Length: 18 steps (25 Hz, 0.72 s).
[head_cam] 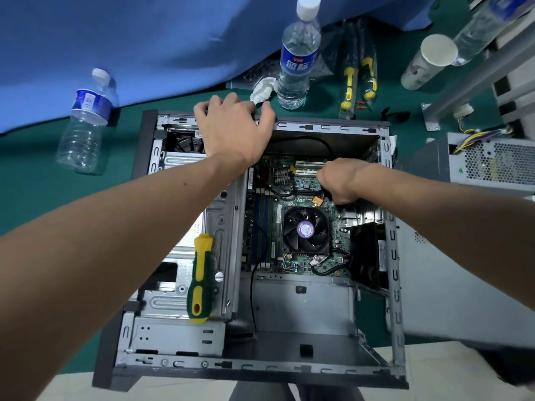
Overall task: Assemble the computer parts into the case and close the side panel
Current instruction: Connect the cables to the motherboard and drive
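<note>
The open computer case (289, 366) lay in the centre of the frame on the green tabletop (34, 198). The left hand (231, 131) rested with spread fingers on its upper edge. The right hand (338, 180) was curled above the motherboard (292, 198); whether it pinched something could not be seen. A screwdriver (199, 279) lay on the drive cage, lower left.
</note>
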Available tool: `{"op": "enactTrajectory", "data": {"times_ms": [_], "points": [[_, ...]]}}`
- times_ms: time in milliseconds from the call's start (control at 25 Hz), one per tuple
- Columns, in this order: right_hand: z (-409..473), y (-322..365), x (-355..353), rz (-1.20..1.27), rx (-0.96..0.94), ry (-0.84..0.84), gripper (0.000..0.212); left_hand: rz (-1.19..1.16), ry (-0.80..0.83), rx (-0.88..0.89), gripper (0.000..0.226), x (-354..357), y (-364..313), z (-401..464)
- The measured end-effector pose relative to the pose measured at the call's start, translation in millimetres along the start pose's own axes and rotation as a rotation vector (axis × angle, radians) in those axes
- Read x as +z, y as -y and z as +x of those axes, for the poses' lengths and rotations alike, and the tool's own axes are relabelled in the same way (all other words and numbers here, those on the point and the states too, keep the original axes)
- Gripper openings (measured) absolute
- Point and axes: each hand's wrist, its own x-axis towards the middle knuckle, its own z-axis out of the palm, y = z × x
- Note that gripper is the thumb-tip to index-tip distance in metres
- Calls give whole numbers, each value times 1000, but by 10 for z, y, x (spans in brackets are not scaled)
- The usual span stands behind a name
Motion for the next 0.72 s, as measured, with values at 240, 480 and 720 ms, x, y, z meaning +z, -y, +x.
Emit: {"op": "enactTrajectory", "data": {"times_ms": [240,480,720], "points": [[8,6,55,-18,-17,4,20,-3,0,0,63,10,-11,5],[14,40,62,-29,6,-8,21,10,3,-3,64,7,-8,-4],[-2,-44,-47,25,-12,71,20,-12,6,1,62,-8,-14,-12]]}}
